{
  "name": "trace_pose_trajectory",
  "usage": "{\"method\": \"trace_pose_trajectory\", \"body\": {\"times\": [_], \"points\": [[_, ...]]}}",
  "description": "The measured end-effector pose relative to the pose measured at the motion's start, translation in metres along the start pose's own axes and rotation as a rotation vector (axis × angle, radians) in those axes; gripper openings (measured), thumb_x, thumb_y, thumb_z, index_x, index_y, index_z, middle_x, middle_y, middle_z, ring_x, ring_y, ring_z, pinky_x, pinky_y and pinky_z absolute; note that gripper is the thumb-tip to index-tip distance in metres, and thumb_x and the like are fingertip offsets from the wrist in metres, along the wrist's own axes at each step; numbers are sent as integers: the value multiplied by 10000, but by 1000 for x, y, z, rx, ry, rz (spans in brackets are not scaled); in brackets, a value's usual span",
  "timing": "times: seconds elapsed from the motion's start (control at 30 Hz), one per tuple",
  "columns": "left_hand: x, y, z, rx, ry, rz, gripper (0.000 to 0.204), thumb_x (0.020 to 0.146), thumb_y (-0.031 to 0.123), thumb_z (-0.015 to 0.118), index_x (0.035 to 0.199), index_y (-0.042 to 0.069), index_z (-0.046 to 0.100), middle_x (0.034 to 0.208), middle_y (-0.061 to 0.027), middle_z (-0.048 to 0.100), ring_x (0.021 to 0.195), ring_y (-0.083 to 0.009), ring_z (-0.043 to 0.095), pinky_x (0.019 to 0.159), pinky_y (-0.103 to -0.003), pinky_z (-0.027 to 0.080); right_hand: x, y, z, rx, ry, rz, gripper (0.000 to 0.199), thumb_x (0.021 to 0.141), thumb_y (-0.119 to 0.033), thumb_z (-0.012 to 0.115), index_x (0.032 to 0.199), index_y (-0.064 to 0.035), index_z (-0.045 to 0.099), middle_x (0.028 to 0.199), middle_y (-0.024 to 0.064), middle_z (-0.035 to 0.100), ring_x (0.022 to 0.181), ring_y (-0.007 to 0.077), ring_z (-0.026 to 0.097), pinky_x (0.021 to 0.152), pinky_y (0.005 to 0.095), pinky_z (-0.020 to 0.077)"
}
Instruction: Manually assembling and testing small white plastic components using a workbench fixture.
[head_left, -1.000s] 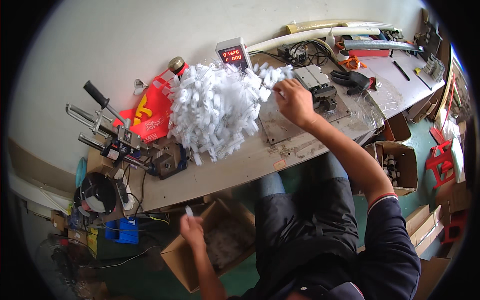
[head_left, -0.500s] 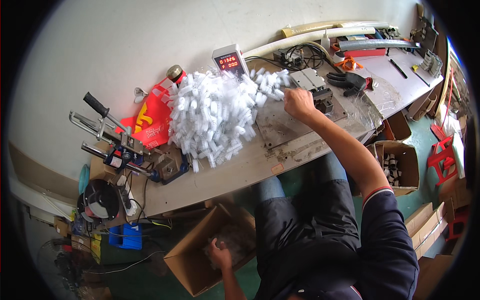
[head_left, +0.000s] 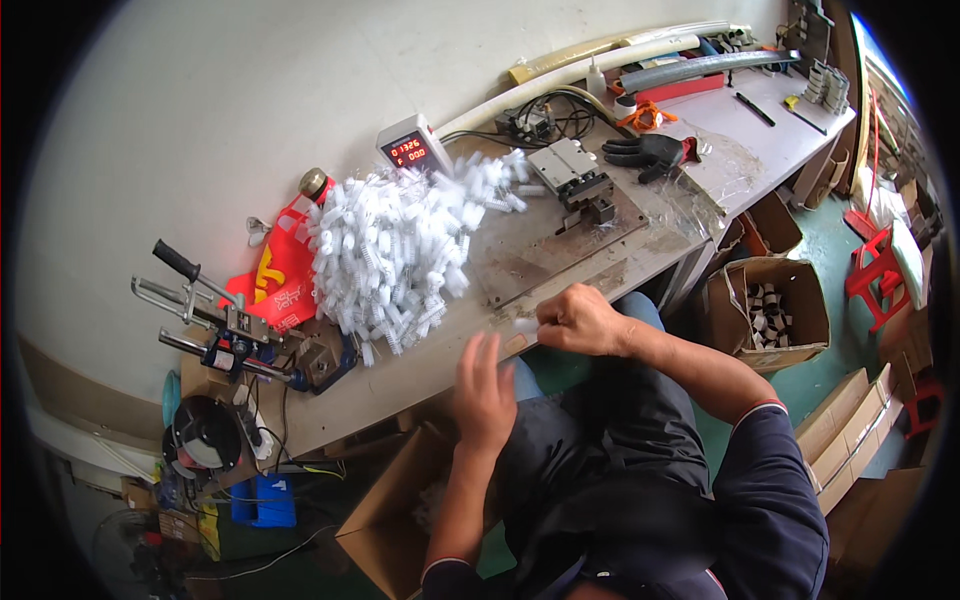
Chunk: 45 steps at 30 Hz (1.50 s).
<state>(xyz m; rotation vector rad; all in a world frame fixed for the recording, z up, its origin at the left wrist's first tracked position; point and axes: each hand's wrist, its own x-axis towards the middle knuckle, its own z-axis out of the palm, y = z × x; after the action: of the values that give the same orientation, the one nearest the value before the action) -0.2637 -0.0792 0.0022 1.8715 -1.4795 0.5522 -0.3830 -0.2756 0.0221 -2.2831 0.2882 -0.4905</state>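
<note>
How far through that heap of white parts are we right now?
Done: some pieces lie in the cardboard box by the knee, count unclear. In hand: the right hand pinches one small white piece at the bench edge; the left hand, blurred, is open beside it. Left: a large pile of white parts covers the bench.

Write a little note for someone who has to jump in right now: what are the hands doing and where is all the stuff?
Right hand: pinching a small white piece at the bench's front edge.
Left hand: open, empty, blurred, just below the bench edge.
Pile of white pieces: on the bench by the wall, still large.
Metal fixture: right of the pile, nothing visibly loaded.
Open cardboard box: on the floor below the left hand; contents unclear.
Left: most of the pile.
</note>
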Motion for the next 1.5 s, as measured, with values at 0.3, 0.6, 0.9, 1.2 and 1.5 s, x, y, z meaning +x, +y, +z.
{"method": "trace_pose_trajectory", "body": {"times": [0.3,0.6,0.9,1.2,1.5], "points": [[63,28,65,-800,-336,-666,220,1038,163,621,1207,23,623,1013,-125,746,651,-111,625,550,-271,490,-28,32,-26,338,169,202,285,974,-263,689,947,18,727,738,115,674,682,143,606,616,333,475],[111,25,134,-1451,-444,-998,169,1035,229,639,1023,62,614,1050,-143,745,463,-42,465,356,-184,294,-27,71,-24,499,304,320,184,973,-134,680,998,43,724,906,69,717,794,84,601,690,294,506],[130,25,165,-1049,-462,-797,257,1029,252,662,1057,-1,694,871,-47,713,579,-56,537,494,-248,422,-20,97,-49,434,371,507,234,858,-195,717,876,39,722,677,49,663,644,129,623,624,330,509],[162,-83,212,-676,13,-615,211,994,192,650,1106,22,703,951,-104,743,870,-203,689,803,-335,530,17,115,-45,-251,498,531,165,808,-201,692,815,-39,726,757,177,704,741,360,705,714,447,551],[162,-75,208,-573,-10,-419,170,965,137,675,1084,22,718,909,-72,737,784,-162,669,740,-319,540,20,118,-24,-296,698,526,153,800,-199,704,770,-50,702,753,166,710,752,367,711,715,448,557]]}}
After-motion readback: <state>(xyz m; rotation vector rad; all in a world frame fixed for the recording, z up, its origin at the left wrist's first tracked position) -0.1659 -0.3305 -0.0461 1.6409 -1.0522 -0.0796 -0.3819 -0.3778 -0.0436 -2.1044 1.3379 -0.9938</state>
